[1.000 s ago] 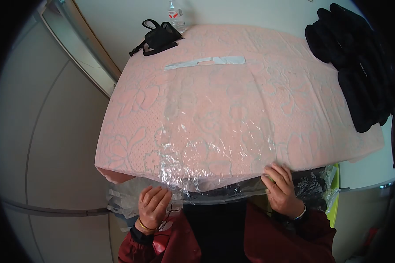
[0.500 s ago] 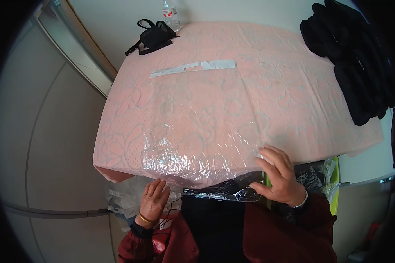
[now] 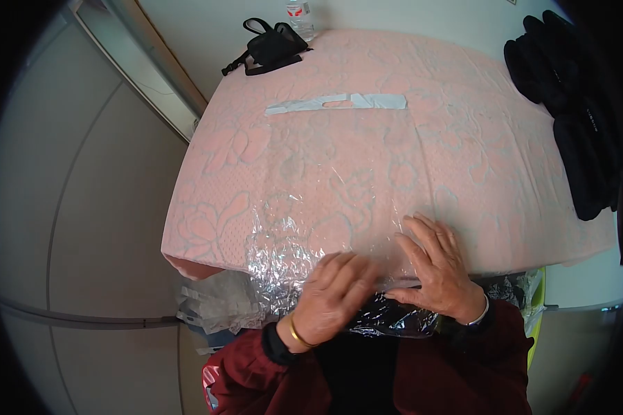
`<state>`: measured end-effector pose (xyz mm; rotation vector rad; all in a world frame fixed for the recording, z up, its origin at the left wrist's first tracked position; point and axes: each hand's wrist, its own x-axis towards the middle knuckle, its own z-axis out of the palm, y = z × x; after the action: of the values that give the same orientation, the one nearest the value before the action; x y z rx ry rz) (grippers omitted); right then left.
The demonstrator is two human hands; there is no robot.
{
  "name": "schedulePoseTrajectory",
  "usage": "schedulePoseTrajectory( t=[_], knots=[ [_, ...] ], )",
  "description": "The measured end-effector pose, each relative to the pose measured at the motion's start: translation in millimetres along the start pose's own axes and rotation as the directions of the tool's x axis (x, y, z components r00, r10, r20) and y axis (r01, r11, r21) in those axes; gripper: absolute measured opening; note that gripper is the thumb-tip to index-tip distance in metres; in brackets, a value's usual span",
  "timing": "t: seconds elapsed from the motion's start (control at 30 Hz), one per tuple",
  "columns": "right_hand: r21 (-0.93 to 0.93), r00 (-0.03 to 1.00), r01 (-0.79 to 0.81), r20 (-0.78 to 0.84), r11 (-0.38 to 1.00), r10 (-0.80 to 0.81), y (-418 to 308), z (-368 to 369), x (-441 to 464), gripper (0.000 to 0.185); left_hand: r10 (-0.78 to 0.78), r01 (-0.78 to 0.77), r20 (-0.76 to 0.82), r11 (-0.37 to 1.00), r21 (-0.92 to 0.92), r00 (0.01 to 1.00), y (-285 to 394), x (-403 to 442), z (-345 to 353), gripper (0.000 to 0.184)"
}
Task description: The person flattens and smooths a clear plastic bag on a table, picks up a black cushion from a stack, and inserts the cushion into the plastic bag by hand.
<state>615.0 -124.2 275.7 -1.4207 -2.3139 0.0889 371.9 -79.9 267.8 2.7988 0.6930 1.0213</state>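
A clear plastic bag (image 3: 291, 238) lies flat over the pink patterned cloth, with a white handle strip (image 3: 381, 102) across its far end. My left hand (image 3: 332, 294) is over the bag's near part at the cloth's front edge. Its fingers are bent and smeared by motion, so whether they grip the film is hidden. To the right, my right hand (image 3: 443, 270) rests with fingers spread on the near right side of the bag. Below both hands, black items in shiny clear wrapping (image 3: 394, 317) show between the cloth edge and my body.
The pink cloth (image 3: 477, 173) covers the table. A black strapped bag (image 3: 273, 48) and a water bottle (image 3: 300, 19) stand at the back left. Dark padded items (image 3: 585, 145) are piled at the right. Crumpled clear plastic (image 3: 218, 301) hangs below the left front edge.
My left hand has moved right and up from the cloth's front left, close to the right hand. The right hand stays near the bag's right side. The whole view has shifted slightly.
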Motion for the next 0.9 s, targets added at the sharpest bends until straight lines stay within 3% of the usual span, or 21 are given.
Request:
schedulePoseTrajectory(
  t=[0.17, 0.27, 0.4, 0.53, 0.67, 0.9],
  knots=[
    [-0.148, 0.995, 0.015, 0.097, 0.989, 0.000, 2.6, 17.0, 7.5, 0.097, -0.127, 0.114, 0.214, 0.991, 0.071, 0.969, -7.5, 7.2, 31.2, 0.074],
    [-0.193, 0.986, -0.004, 0.165, 0.981, 0.037, 6.0, 11.5, 6.1, 0.102, -0.209, 0.162, 0.329, 0.973, 0.165, 0.921, -26.8, -9.9, 12.1, 0.101],
    [-0.144, 0.980, -0.036, 0.191, 0.989, 0.064, 13.1, 5.5, 4.1, 0.109, -0.284, 0.234, 0.297, 0.953, 0.193, 0.912, -58.8, -31.3, -20.6, 0.113],
    [-0.131, 0.978, -0.066, 0.187, 0.989, 0.090, 17.2, 0.9, 3.4, 0.112, -0.383, 0.292, 0.293, 0.905, 0.310, 0.876, -91.2, -46.6, -44.4, 0.118],
    [-0.130, 0.979, -0.075, 0.177, 0.989, 0.098, 16.0, -1.1, -2.5, 0.115, -0.386, 0.269, 0.282, 0.886, 0.377, 0.878, -94.1, -51.7, -47.1, 0.118],
    [-0.242, 0.975, -0.058, 0.194, 0.969, 0.107, -10.0, -5.7, -49.8, 0.106, -0.373, 0.286, 0.233, 0.898, 0.334, 0.898, -54.5, -85.1, -41.7, 0.118]
  ],
)
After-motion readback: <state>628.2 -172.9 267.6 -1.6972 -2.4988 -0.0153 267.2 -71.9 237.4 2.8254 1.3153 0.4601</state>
